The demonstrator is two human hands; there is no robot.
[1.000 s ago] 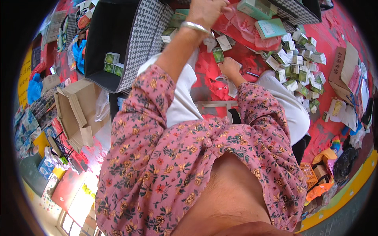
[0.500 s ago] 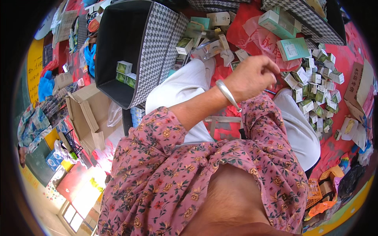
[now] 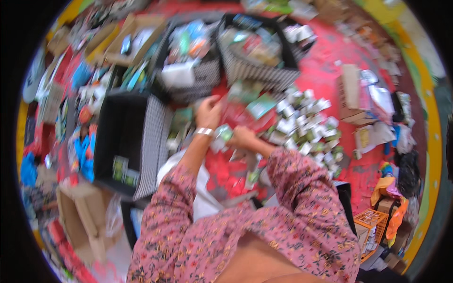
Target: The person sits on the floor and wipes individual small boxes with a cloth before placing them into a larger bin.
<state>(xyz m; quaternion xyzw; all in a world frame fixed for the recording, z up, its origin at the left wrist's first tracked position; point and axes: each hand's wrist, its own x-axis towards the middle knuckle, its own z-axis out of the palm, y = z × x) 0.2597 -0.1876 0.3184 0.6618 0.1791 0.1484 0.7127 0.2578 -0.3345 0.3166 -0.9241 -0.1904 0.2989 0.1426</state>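
My left hand [image 3: 209, 113], with a silver bracelet at the wrist, is stretched forward over the floor near a clear-green package [image 3: 181, 119]. Motion blur smears its fingers. Just right of it, my right hand [image 3: 243, 137] is closed on a small green-and-white box [image 3: 223, 134], also blurred. To the left, a black-lined houndstooth fabric bin [image 3: 155, 141] holds several small green boxes [image 3: 125, 170] in its near end. Right of my right hand lies a heap of small white-and-green boxes [image 3: 304, 125]. A teal box [image 3: 262, 106] rests beside the heap.
Two filled fabric bins [image 3: 188, 78] [image 3: 257, 75] stand at the far side. A tan carton [image 3: 78, 212] is at the left, with another carton [image 3: 351, 96] at the right. An orange basket [image 3: 370, 228] sits at the near right. Red sheeting [image 3: 325, 52] covers the floor.
My left hand has moved left, away from the heap. The right hand, hidden before, now shows with the small box. The view has shifted, bringing the far bins further into sight.
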